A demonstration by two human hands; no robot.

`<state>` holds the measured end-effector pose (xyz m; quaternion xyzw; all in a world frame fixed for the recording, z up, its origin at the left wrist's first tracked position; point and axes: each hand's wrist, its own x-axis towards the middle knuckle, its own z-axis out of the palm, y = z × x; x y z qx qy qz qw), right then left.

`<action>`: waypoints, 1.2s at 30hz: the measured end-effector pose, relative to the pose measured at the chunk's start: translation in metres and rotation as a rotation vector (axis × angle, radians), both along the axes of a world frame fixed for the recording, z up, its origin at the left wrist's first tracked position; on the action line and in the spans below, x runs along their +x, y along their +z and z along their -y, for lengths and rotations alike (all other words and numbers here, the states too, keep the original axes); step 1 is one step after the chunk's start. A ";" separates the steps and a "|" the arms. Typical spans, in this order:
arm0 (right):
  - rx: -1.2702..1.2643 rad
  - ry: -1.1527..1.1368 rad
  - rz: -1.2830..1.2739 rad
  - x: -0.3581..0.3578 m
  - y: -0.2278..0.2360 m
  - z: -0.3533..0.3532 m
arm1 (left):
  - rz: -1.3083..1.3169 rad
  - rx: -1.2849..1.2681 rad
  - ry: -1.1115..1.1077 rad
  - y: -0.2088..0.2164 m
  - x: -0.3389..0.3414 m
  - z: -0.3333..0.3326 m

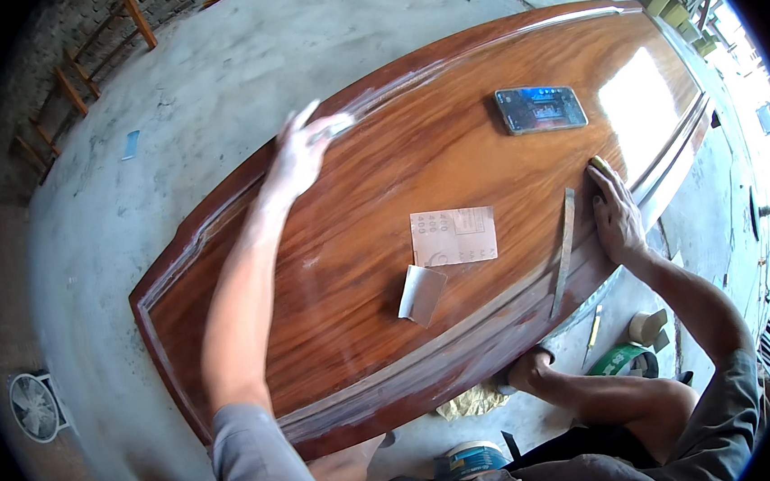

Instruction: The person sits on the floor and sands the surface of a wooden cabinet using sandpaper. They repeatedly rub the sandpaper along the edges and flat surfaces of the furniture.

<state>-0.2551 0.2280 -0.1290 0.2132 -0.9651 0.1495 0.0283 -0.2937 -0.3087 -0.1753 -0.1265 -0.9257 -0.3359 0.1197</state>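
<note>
A large glossy brown wooden panel (pixel 355 207) with a raised, whitish-smeared border lies in front of me. At its far left border is my left hand (pixel 299 152), slightly blurred, with fingers pressed around a small pale piece I cannot make out. My right hand (pixel 619 222) rests flat on the right border, fingers stretched forward; a small yellow-green spot shows by its fingertips. Beside that hand lies a narrow flat strip (pixel 564 249). A sheet of sandpaper (pixel 453 236), printed back up, lies mid-panel, with a folded sandpaper piece (pixel 423 295) touching its lower edge.
A phone (pixel 541 109) with a lit screen lies on the panel's far part. On the concrete floor (pixel 158 231) are a green tape roll (pixel 625 362), a yellow-handled cutter (pixel 594 326), a tub (pixel 475 459) and crumpled cloth (pixel 472 401). A white fan (pixel 36 407) stands at left.
</note>
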 end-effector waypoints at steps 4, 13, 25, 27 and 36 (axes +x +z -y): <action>-0.010 0.065 -0.015 -0.006 -0.002 0.001 | -0.081 -0.107 -0.100 -0.007 -0.045 -0.026; -0.002 0.049 0.003 -0.003 -0.002 0.003 | -0.174 -0.075 -0.056 -0.013 -0.052 -0.055; 0.000 0.062 -0.002 -0.004 -0.002 0.004 | -0.161 -0.173 0.141 -0.007 -0.003 -0.027; -0.011 0.051 0.009 -0.003 -0.003 0.001 | -0.155 -0.177 -0.002 -0.001 -0.008 -0.023; -0.006 0.047 -0.010 -0.003 -0.002 -0.002 | -0.101 -0.114 0.158 0.003 0.024 -0.013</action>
